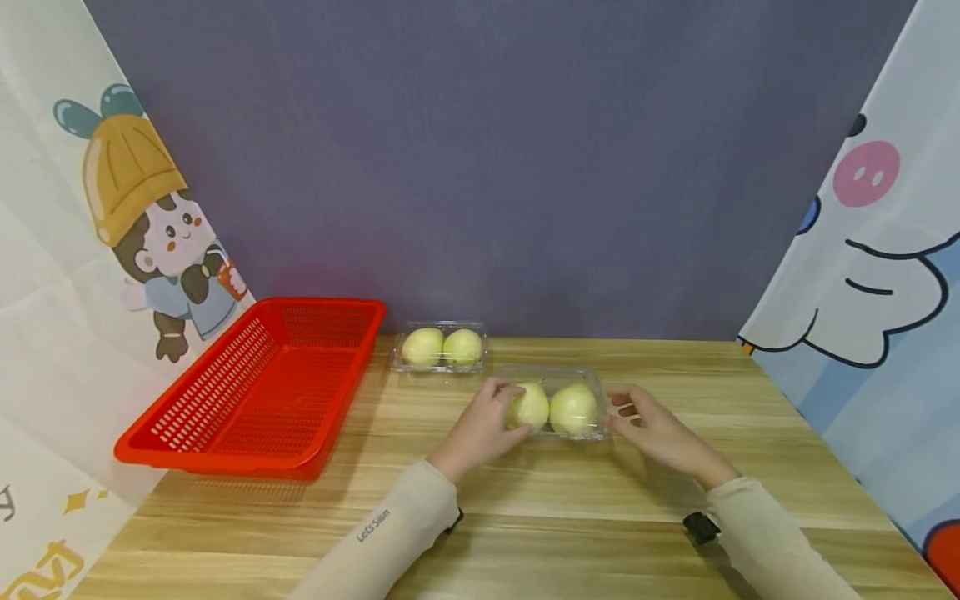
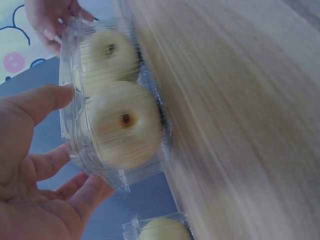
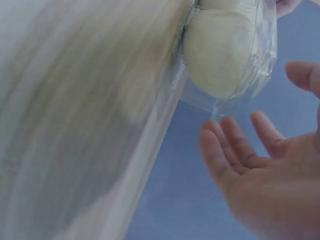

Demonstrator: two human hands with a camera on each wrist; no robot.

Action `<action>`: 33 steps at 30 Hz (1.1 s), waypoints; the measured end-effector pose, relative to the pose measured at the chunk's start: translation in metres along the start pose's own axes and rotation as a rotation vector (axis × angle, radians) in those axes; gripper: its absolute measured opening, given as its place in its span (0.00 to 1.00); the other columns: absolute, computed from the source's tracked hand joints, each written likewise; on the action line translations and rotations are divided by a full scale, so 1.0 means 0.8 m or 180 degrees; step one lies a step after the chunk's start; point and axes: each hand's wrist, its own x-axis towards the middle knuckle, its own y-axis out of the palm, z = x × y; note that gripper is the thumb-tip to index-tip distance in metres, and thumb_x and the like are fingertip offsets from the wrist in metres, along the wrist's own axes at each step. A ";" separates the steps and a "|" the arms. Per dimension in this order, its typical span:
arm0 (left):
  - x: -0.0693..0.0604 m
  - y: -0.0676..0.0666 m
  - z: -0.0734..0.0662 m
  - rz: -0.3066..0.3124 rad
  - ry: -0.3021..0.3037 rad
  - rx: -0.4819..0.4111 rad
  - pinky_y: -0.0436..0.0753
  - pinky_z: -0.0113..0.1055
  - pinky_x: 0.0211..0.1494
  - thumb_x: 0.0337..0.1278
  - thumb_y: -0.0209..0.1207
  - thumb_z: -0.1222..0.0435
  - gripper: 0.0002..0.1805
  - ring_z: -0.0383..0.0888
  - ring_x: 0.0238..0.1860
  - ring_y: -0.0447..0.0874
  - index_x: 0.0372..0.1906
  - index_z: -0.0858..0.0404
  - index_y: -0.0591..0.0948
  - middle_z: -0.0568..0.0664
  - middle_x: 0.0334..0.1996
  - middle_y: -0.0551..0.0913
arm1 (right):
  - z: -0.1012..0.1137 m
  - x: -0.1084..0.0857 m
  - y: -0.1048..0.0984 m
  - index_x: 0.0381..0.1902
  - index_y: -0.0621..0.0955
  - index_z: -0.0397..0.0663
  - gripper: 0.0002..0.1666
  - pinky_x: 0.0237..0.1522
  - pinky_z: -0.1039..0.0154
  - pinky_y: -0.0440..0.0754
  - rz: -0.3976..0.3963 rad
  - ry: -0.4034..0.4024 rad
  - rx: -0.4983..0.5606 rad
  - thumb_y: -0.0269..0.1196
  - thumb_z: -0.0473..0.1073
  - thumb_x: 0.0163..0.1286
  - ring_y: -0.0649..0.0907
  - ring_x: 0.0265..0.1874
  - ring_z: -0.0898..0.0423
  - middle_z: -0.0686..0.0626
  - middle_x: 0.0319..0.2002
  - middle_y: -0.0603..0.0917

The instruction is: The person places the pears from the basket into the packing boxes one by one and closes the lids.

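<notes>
A clear plastic fruit box point(image 1: 558, 375) with two pale yellow pears point(image 1: 574, 409) inside lies on the wooden table. My left hand point(image 1: 483, 425) holds its left end, thumb on the near side and fingers on the far side. In the left wrist view, the thumb and fingers of that hand point(image 2: 35, 165) spread around the box's end point(image 2: 75, 135). Beside the right end is my right hand point(image 1: 656, 429), its fingers loosely bent. The right wrist view shows those fingers point(image 3: 235, 145) near the box's corner with nothing held; whether they touch it I cannot tell.
Behind and to the left, a second clear box point(image 1: 483, 354) with two pears point(image 1: 462, 347) stands near the back wall point(image 1: 495, 167). A red perforated plastic basket point(image 1: 281, 400) occupies the table's left side. Printed cloths point(image 1: 45, 250) hang at both sides.
</notes>
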 end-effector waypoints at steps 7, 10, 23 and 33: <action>0.000 -0.003 -0.002 -0.0011 -0.0005 -0.0031 0.74 0.43 0.66 0.61 0.68 0.54 0.34 0.54 0.62 0.73 0.67 0.67 0.73 0.60 0.66 0.67 | 0.013 0.004 0.013 0.64 0.73 0.35 0.30 0.55 0.38 0.77 -0.0310 -0.0519 -0.0516 0.68 0.44 0.69 0.76 0.56 0.36 0.35 0.57 0.75; 0.000 -0.003 -0.002 0.0002 -0.0009 -0.0028 0.75 0.43 0.65 0.62 0.68 0.54 0.33 0.54 0.62 0.74 0.67 0.66 0.73 0.60 0.66 0.67 | 0.017 0.005 0.019 0.61 0.76 0.35 0.29 0.55 0.39 0.78 -0.0375 -0.0680 -0.0709 0.70 0.43 0.67 0.77 0.56 0.37 0.36 0.57 0.77; 0.000 -0.005 -0.003 0.0135 -0.0055 -0.0064 0.76 0.44 0.64 0.63 0.66 0.53 0.34 0.55 0.62 0.74 0.69 0.65 0.71 0.61 0.69 0.64 | 0.027 0.005 0.033 0.56 0.80 0.39 0.22 0.48 0.43 0.84 -0.0506 -0.0829 -0.0969 0.70 0.36 0.64 0.79 0.54 0.31 0.26 0.61 0.73; 0.002 -0.007 -0.001 0.0178 -0.0039 -0.0115 0.74 0.45 0.65 0.63 0.67 0.54 0.35 0.56 0.64 0.71 0.69 0.65 0.71 0.61 0.69 0.64 | 0.032 0.007 0.031 0.57 0.80 0.39 0.23 0.52 0.38 0.80 -0.0415 -0.0867 -0.1104 0.70 0.35 0.64 0.77 0.57 0.30 0.27 0.61 0.73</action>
